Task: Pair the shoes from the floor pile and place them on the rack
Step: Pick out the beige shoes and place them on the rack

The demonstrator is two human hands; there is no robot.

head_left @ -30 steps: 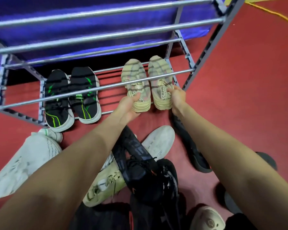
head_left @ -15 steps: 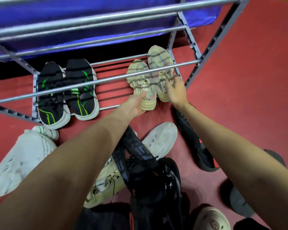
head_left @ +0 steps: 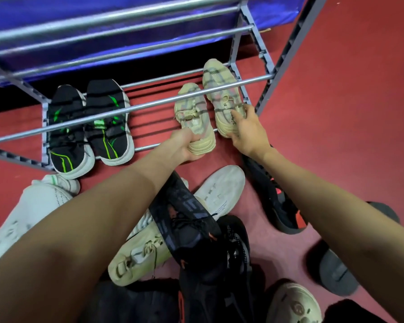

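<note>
Shoes of the beige pair now sit staggered on the bottom tier of the rack [head_left: 261, 78]: a second ago their heels lined up side by side, while now the right beige sneaker [head_left: 222, 94] lies farther in than the left beige sneaker [head_left: 195, 117], whose heel overhangs the near rail. The left hand [head_left: 184, 145] is wrapped around that heel, thumb on top and fingers beneath, as it was before. The right hand [head_left: 245, 129], which earlier pinched its shoe's heel, has its fingers spread along the shoe's outer side and heel, pressing on it rather than closing around it.

The rack holds two pairs on that tier: the beige pair at the right end, and a pair of black sneakers with green stripes [head_left: 89, 122] at the left end, toes pointing far, unmoved. The upper tiers, as far as they show, are bare rails.

On the red floor [head_left: 336, 113] near the rack lies the pile: a white sneaker [head_left: 30, 210] on the left, a cream sneaker [head_left: 138, 255] under a black high-top [head_left: 187, 224], a white shoe sole-up [head_left: 219, 190], a black and red shoe [head_left: 278, 201] on the right, dark slides [head_left: 336, 271] and a cream clog [head_left: 294, 304] nearest.
</note>
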